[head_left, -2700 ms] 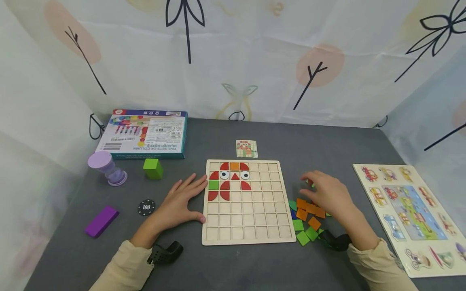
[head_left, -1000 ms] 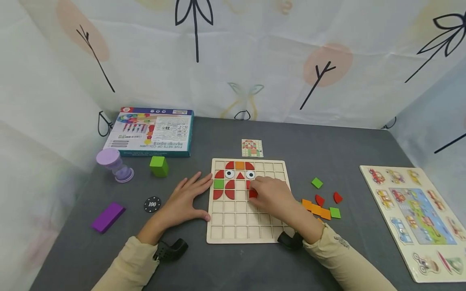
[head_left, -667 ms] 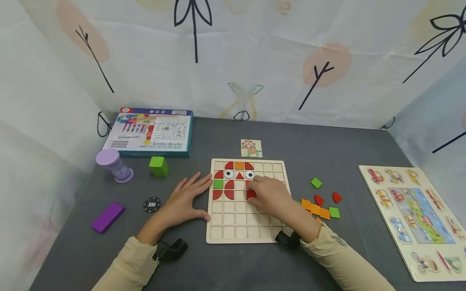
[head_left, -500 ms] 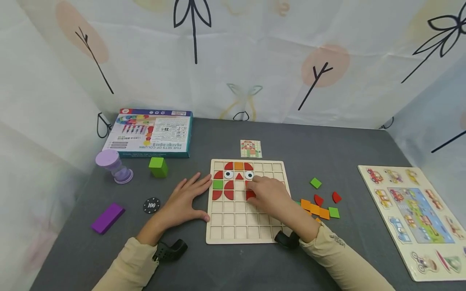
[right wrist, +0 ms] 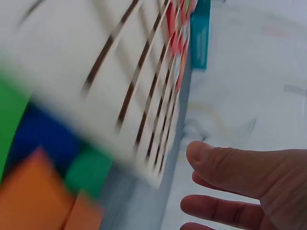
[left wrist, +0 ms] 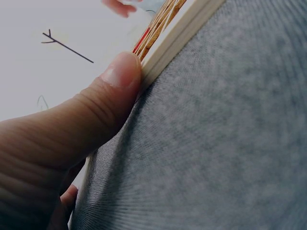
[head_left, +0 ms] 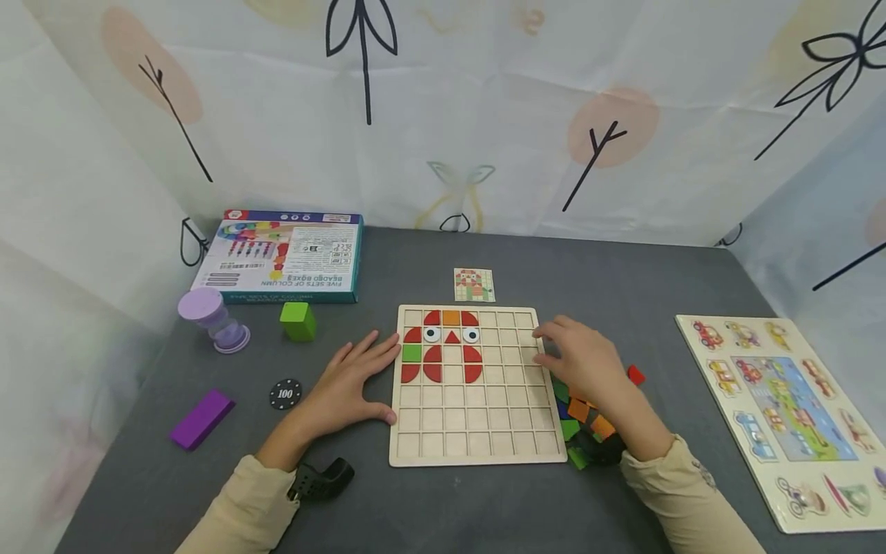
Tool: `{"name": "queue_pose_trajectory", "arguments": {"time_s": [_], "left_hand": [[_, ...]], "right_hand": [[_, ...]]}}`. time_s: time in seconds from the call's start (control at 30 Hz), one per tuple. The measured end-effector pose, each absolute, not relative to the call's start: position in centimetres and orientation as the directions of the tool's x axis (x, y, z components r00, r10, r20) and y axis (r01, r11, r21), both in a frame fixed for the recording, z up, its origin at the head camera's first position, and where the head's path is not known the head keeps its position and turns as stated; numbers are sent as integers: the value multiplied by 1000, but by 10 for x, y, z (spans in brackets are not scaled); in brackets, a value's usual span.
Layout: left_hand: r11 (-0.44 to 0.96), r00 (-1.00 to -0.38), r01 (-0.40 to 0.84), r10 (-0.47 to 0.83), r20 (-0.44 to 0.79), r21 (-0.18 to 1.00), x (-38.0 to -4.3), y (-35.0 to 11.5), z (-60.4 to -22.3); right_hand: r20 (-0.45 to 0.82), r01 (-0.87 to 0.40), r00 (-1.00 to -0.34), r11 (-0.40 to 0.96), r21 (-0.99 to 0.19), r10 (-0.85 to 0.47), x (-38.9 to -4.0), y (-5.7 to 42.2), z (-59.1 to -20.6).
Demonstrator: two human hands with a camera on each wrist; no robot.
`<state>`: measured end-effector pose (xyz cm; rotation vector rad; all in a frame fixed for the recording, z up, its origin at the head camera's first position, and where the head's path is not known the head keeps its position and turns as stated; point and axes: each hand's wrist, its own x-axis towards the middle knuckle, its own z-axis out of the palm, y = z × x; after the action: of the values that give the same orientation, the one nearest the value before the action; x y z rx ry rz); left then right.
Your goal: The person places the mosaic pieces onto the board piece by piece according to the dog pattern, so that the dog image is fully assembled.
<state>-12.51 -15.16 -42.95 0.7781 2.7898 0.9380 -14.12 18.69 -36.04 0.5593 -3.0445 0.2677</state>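
2 bare hands are at work around 1 wooden grid board [head_left: 512, 423], which lies flat on the dark tabletop [head_left: 443, 508] in front of the person.

Left hand [head_left: 339, 388]: fingers spread and extended, gripping nothing. The thumb [left wrist: 122, 72] touches the pale rim in the left wrist view; the fingertips rest at the board's left edge.

Right hand [head_left: 584, 365]: fingers apart from the thumb, over the board's right edge. No piece shows between them; the hand reads as released.

Seated pieces: the upper left portion carries red shapes, 1 orange square [head_left: 451, 318], 1 green square [head_left: 411, 353] and 2 eye pieces, 1 of them the left eye piece [head_left: 432, 335]. Loose stock, including an orange piece [head_left: 578, 409] and a blue piece [right wrist: 43, 139], lies just beside the right edge, partly behind the right forearm; its count cannot be told. 1 small picture card [head_left: 474, 285] lies beyond the far edge.

Handling assessment: the board appears stiff and fairly light, likely to slide if nudged; hold it by the left and right rims and keep it level, since tilting could unseat pieces. The pieces appear light, rigid and smooth-faced, unlikely to be fragile. Pinch each by 2 opposite edges, thumb against fingertip; flat faces offer less purchase.
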Motion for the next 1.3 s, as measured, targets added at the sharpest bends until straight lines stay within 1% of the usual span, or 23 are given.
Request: {"name": "queue_pose_trajectory", "arguments": {"time_s": [0.13,0.23,0.4,0.63,0.9,1.03,1.1,1.17,1.3], "left_hand": [[679,-864,440,498,71,588,-125,-151,-429],[680,-864,442,498,74,585,-125,-151,-430],[679,-862,446,501,76,583,-125,-151,-431],[675,-859,451,505,80,584,-125,-150,-431],[678,-862,449,500,82,582,-125,-153,-431],[677,-860,454,502,87,580,-126,-153,-431],[678,-861,453,502,86,579,-126,-153,-430],[678,-861,451,502,83,580,-126,-153,-430],[679,-860,450,505,77,580,-126,-152,-431]], "right_hand": [[-9,-201,-979,971,-131,-203,-148,229,-363],[-67,-135,-988,986,-102,-142,-154,250,-366],[-125,-105,-985,988,-110,-118,-159,265,-370],[-149,-98,-982,988,-120,-115,-158,267,-371],[-155,-112,-979,983,-149,-135,-150,269,-372],[-122,-126,-982,978,-164,-147,-139,270,-371],[-87,-166,-979,969,-181,-183,-133,268,-371],[-57,-237,-966,951,-201,-252,-128,265,-371],[-52,-365,-922,905,-219,-385,-120,259,-372]]}}
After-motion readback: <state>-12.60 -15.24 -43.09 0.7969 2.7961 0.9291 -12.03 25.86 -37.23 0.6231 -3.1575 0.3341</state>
